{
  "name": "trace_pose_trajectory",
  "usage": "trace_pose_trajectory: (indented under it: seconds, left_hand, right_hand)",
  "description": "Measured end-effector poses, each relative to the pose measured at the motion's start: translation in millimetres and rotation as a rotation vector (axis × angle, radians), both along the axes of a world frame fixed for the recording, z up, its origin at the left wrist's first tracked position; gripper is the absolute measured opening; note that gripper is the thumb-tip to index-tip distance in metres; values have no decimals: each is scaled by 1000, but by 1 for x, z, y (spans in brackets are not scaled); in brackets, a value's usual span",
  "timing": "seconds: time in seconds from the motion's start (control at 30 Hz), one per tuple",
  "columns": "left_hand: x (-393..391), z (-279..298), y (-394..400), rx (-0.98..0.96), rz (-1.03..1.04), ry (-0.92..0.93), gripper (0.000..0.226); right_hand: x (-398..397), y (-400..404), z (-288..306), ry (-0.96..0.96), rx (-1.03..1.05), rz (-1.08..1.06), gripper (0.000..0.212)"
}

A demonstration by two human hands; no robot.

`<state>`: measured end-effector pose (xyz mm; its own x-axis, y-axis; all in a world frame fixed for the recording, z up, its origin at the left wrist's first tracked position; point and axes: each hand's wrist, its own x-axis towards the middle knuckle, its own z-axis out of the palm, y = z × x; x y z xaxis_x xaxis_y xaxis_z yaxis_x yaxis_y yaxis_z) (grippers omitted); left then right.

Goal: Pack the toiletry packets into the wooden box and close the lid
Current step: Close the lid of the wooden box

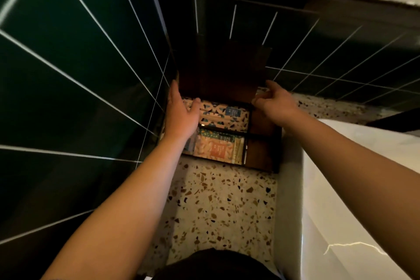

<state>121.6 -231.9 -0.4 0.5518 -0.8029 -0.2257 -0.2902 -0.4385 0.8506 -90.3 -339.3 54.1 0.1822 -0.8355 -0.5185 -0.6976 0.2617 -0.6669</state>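
Head view, looking down: we see the wooden box [263, 143] standing on a terrazzo counter [218, 207], in the corner of dark green tiled walls [68, 75]. Its lid [218, 70] is raised at 12 o'clock, leaning back toward the wall. Our left hand [181, 113] grips the lid's left edge at 9 o'clock, fingers stretched up along that edge and thumb spread apart over the box interior. Our right hand [275, 102] holds the lid's lower right corner at 3 o'clock, fingers curled together around it. Between and just below both hands lie the toiletry packets [222, 129], filling the two left compartments: patterned beige ones behind, an orange-labelled one in front. At 3 o'clock of the packets, the two right compartments show bare wood. A white basin [354, 188] borders the counter at 4 o'clock.
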Motion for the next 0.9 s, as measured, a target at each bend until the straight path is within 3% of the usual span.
trace_pose_trajectory:
  seconds: [0.37, 0.63, 0.8, 0.9]
  left_hand:
    - [14, 13, -22, -50, 37, 236, 74]
    - [13, 26, -4, -126, 115, 385, 53]
    - [13, 31, 17, -68, 246, 471, 79]
    - [11, 35, 34, -114, 284, 541, 73]
  right_hand:
    - [12, -1, 5, -125, 77, -86, 65]
    - [4, 19, 10, -251, 116, -218, 46]
    - [-8, 40, 11, -335, 216, -288, 37]
    - [-12, 54, 12, -377, 290, -373, 30]
